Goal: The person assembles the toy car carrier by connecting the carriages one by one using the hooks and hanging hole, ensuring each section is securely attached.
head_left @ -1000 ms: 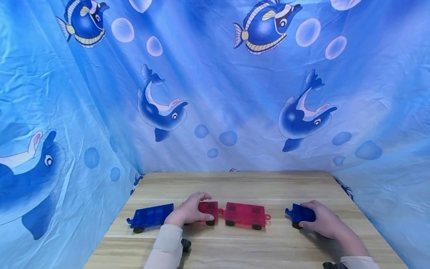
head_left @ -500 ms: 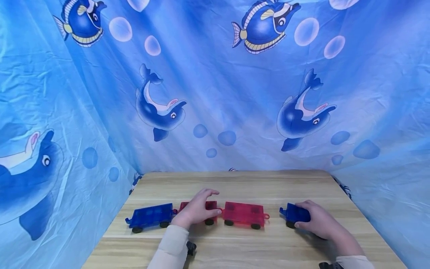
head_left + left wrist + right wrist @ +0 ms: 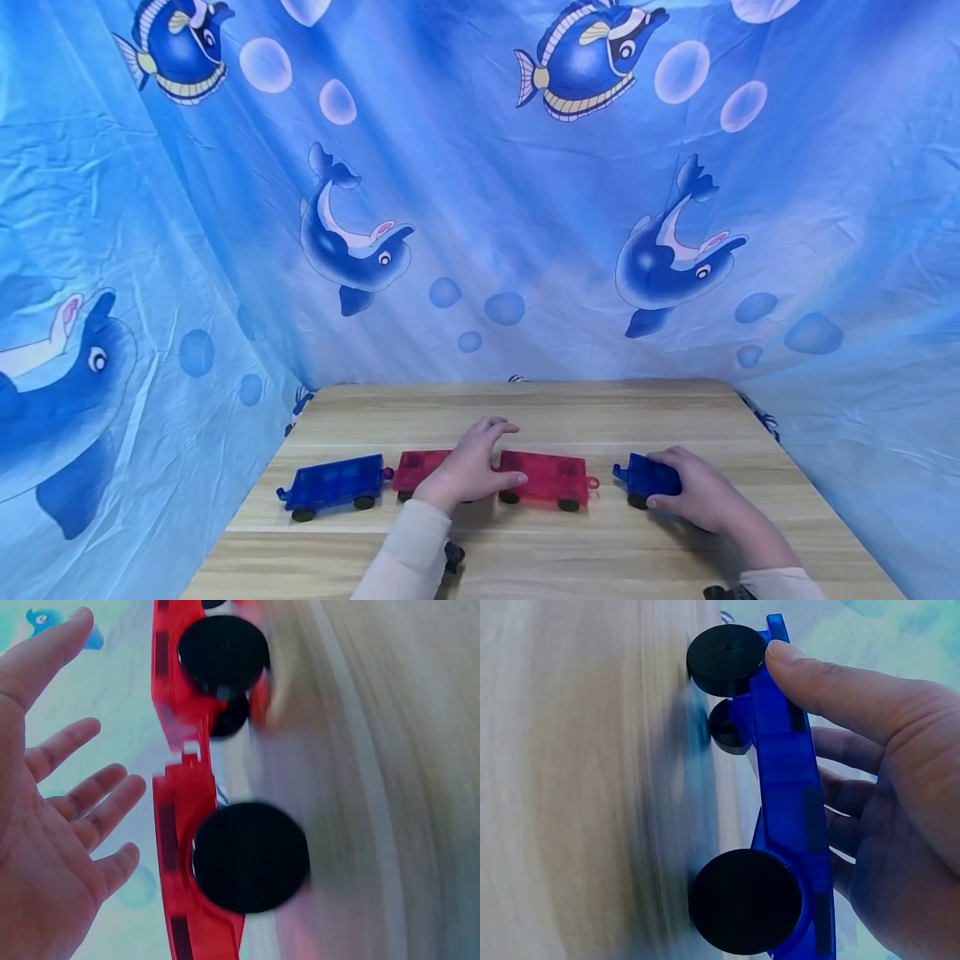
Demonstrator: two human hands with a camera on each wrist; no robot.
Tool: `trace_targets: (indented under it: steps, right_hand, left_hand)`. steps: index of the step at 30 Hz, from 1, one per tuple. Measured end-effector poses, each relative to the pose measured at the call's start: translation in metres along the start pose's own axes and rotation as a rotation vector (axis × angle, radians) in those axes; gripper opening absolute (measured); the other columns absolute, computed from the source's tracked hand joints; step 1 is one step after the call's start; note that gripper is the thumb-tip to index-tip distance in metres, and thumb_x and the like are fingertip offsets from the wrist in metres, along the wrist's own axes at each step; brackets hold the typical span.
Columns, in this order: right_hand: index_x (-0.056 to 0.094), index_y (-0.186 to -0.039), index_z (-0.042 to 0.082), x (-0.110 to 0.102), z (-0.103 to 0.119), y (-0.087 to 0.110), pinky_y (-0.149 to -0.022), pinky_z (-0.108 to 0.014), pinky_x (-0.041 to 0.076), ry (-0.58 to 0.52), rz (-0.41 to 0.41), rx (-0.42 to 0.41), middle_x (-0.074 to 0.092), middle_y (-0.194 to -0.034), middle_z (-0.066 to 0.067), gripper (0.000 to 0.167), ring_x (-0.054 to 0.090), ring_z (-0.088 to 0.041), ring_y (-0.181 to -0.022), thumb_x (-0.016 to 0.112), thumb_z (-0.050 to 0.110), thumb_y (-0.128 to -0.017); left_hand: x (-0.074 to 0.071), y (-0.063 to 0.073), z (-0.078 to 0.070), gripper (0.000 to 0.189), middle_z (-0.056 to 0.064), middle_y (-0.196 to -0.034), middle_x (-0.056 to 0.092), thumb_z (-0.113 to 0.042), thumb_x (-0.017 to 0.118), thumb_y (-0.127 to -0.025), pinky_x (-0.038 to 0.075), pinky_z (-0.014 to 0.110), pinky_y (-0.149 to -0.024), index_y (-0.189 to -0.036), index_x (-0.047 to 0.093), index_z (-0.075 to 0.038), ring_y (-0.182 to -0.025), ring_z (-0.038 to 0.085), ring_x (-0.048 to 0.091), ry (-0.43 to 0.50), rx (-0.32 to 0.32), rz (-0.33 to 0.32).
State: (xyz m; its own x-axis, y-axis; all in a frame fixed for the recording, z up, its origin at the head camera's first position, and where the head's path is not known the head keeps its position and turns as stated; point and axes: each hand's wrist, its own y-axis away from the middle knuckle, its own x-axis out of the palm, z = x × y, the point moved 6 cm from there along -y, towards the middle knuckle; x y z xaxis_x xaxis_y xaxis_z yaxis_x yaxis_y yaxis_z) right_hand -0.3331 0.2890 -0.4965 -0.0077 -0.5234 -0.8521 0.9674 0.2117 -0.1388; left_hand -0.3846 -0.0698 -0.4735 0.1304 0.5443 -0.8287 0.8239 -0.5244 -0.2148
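Note:
A row of toy train cars stands on the table: a blue car (image 3: 339, 482) at the left, hooked to a red car (image 3: 416, 468), then another red car (image 3: 547, 477). My left hand (image 3: 476, 468) is over where the two red cars meet, partly hiding the left one. In the left wrist view its fingers (image 3: 90, 791) are spread, apart from the red car there. To the right, my right hand (image 3: 701, 493) grips a separate blue car (image 3: 649, 477). Its thumb lies on the near edge in the right wrist view, the other fingers behind the body (image 3: 791, 772).
The wooden table (image 3: 570, 554) is bounded by a blue cloth backdrop (image 3: 465, 233) with printed dolphins and fish. A gap separates the right red car's loop (image 3: 592, 482) from the right blue car's hook (image 3: 618, 472).
My left hand has moved right along the red cars, uncovering the left one's end. My right hand has slid its blue car leftward, narrowing the gap to the row.

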Motion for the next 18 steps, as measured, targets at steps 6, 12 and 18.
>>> trace_targets:
  steps: [6,12,18]
  right_hand:
    - [0.063,-0.140,0.002,0.004,0.001,-0.002,-0.099,-0.066,0.049,0.003,-0.008,-0.004,0.065,-0.128,-0.012,0.076,0.061,-0.042,-0.121,0.093,0.037,-0.079]
    - [0.064,-0.140,0.004,0.007,0.005,-0.003,-0.102,-0.066,0.047,0.012,-0.012,-0.019,0.065,-0.129,-0.011,0.075,0.061,-0.041,-0.122,0.092,0.039,-0.079]
    - [0.065,-0.140,0.007,0.009,0.008,-0.003,-0.102,-0.068,0.046,0.008,0.005,0.009,0.065,-0.129,-0.009,0.076,0.060,-0.041,-0.124,0.092,0.042,-0.078]
  left_hand:
    - [0.013,-0.009,-0.012,0.079,-0.002,-0.154,0.046,-0.053,0.082,-0.087,0.049,0.050,-0.108,-0.154,0.051,-0.024,-0.141,0.026,0.046,-0.037,0.029,0.009]
    - [0.028,-0.014,-0.023,0.080,-0.003,-0.152,0.048,-0.050,0.086,-0.085,0.050,0.045,-0.108,-0.152,0.052,-0.024,-0.139,0.023,0.047,-0.088,0.047,0.019]
    - [0.042,-0.014,-0.026,0.083,-0.001,-0.152,0.050,-0.045,0.090,-0.082,0.046,0.046,-0.112,-0.152,0.052,-0.024,-0.141,0.024,0.046,-0.133,0.030,0.073]
